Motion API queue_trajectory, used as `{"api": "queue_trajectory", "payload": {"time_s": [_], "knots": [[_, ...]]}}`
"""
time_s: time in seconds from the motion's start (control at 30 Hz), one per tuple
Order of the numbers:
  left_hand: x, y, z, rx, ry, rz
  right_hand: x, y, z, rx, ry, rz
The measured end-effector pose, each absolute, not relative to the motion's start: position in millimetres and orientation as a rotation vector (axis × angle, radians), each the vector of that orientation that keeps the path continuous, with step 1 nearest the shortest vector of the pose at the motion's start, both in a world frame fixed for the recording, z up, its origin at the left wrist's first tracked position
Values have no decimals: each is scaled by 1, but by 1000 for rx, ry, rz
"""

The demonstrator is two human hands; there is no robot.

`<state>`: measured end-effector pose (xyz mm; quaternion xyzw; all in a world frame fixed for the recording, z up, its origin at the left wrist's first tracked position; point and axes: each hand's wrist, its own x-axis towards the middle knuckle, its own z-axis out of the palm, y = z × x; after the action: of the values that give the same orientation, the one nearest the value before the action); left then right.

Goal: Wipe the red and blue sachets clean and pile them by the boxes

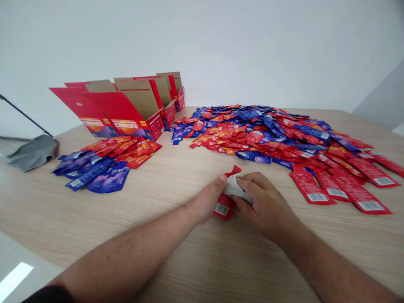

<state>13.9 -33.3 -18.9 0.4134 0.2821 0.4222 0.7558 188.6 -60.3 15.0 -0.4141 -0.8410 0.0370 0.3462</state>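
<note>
A red pouch with a white barcode label is gripped by my left hand, low over the front middle of the table. Bunched in my right hand is a pale grey cloth, pressed against the upper part of that pouch. The two hands meet there, and the cloth and fingers cover much of the pouch. Beyond them spreads a large heap of red and blue pouches. Several red pouches lie barcode side up at its near right edge.
Blue pouches and red pouches lie in overlapping rows at the left. Behind them stand several open red cardboard boxes with raised flaps. A dark grey cloth-like item is at the table's left edge. A white wall rises behind.
</note>
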Motion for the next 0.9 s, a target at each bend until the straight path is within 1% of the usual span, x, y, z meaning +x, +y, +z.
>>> {"api": "queue_trajectory", "payload": {"time_s": [0.1,0.27,0.4,0.53,0.7,0.83,0.9], "knots": [[13,-35,-17,990,628,946,189,-60,15,-1032,-2215,88],[13,-35,-17,987,627,887,193,-56,13,-1124,-2143,82],[12,-34,-19,1029,640,954,190,-57,12,-1047,-2181,97],[12,-34,-17,997,648,892,190,-56,12,-1122,-2137,111],[12,-35,-14,1022,626,962,190,-57,13,-1078,-2163,120],[11,-34,-16,933,681,862,191,-55,12,-1166,-2110,125],[12,-34,-17,918,670,884,191,-55,13,-1166,-2093,123]]}}
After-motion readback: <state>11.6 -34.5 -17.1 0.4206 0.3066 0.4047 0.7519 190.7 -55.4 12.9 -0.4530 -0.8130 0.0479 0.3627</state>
